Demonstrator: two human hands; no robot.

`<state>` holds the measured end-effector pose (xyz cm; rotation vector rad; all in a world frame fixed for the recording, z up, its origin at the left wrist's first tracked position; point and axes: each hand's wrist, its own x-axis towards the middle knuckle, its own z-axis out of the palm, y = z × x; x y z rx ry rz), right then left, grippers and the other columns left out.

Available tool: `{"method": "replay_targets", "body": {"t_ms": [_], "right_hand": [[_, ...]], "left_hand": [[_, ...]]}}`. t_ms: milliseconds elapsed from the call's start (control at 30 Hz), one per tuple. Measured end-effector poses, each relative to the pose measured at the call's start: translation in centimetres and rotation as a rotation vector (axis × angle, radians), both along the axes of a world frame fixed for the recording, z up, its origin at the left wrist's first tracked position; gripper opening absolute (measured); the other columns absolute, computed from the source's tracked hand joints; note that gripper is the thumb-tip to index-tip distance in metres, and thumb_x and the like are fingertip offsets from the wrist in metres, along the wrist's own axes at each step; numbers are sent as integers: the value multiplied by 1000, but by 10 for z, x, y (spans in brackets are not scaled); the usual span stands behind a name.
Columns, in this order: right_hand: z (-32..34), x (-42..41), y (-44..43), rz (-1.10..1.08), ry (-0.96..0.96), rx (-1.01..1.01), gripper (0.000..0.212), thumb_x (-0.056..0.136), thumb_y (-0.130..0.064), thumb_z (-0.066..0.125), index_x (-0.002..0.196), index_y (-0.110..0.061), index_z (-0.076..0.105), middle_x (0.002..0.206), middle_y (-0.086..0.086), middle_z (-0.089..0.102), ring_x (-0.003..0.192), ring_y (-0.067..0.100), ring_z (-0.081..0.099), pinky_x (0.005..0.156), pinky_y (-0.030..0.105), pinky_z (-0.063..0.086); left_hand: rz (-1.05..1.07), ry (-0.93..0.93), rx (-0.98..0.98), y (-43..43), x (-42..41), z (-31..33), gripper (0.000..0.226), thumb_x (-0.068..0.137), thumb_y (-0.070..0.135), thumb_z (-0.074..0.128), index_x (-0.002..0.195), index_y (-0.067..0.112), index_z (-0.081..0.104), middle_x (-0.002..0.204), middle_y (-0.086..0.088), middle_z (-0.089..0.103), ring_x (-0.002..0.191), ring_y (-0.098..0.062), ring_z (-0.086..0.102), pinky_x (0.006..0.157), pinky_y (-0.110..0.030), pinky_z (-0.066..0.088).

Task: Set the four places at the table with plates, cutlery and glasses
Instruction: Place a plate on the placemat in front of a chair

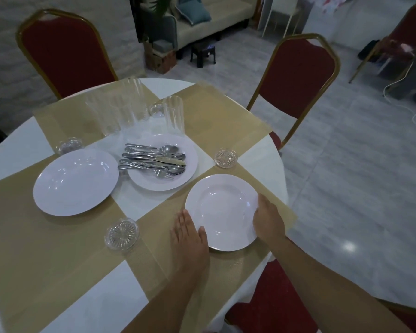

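Both hands at one plate

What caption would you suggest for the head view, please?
A white plate on a gold placemat, touched by the left hand, gripped by the right hand; second plate, cutlery and glasses nearby.

On the table, the near plate sits on the right-hand placemat, with the left hand flat at its near-left rim and the right hand holding its right rim. Behind and left of it, at the table's centre, stands the middle plate — the cutlery lies piled on it. Further left, a third plate rests on another placemat. The glasses stand clustered behind the middle plate. One coaster lies just behind the near plate, another to its left.
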<state>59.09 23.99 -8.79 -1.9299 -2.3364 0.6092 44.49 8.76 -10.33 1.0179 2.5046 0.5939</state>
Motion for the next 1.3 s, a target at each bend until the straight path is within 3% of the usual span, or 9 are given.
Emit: {"method": "replay_targets", "body": {"t_ms": [333,567,733,967,1300], "right_hand": [[3,3,19,67,-107,27,53,102,-16,34,153,-11,22,150,8,41,135,26,43,111,37,35],[6,4,30,76,-122,19,56,102,-16,34,155,-11,16,158,5,29,143,23,32,116,35,27],[8,9,24,77,-83,29,54,103,-19,31,154,-10,18,156,7,34,141,25,36,116,39,31],[9,13,17,88,-41,24,53,103,-22,33,153,-8,22,153,9,37,140,26,39,115,40,34],[12,16,23,121,-109,-54,57,103,-26,31,155,-8,14,160,8,25,145,25,30,118,38,26]], "left_hand": [[8,-27,19,11,15,2,64,103,35,23,151,9,-11,162,-6,-8,150,-15,-9,121,-34,-5],[-51,-39,18,12,18,-1,67,102,39,23,151,10,-12,162,-5,-9,149,-15,-9,120,-33,-8],[-64,-56,30,10,12,0,66,102,39,24,151,12,-12,162,-4,-9,149,-13,-10,119,-32,-11],[-117,-64,-3,8,11,-5,64,102,37,21,152,16,-13,162,-2,-10,149,-12,-10,122,-36,-4],[-180,-44,-47,3,16,0,65,102,40,21,152,12,-12,162,-5,-10,149,-16,-10,122,-38,-4]]}}
